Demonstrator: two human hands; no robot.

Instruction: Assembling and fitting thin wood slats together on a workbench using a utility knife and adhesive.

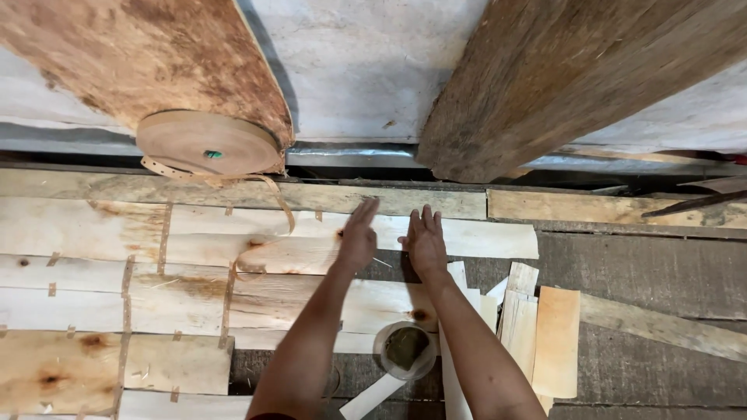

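Both hands are reaching forward over a patchwork of pale wood veneer sheets [194,257] that are lying flat on a rough work surface [638,272]. The left hand [358,237] is resting flat, fingers stretched out and close together, on a veneer strip [467,237] that is running out to the right of both hands. The right hand [425,243] is lying just beside it, palm down with fingers slightly spread, touching the same strip; neither hand is gripping anything. Ahead of the left hand and off to its left, a roll of brown paper tape [208,144] is sitting against a leaning board, its loose perforated tail [268,190] curling down toward the left hand's fingertips. Behind the hands, between the two forearms, a small round container [405,350] is standing on the surface. Just right of the right forearm, several short veneer offcuts [545,334] are lying side by side. A heavy dark beam [560,78] is slanting upward ahead of the right hand.
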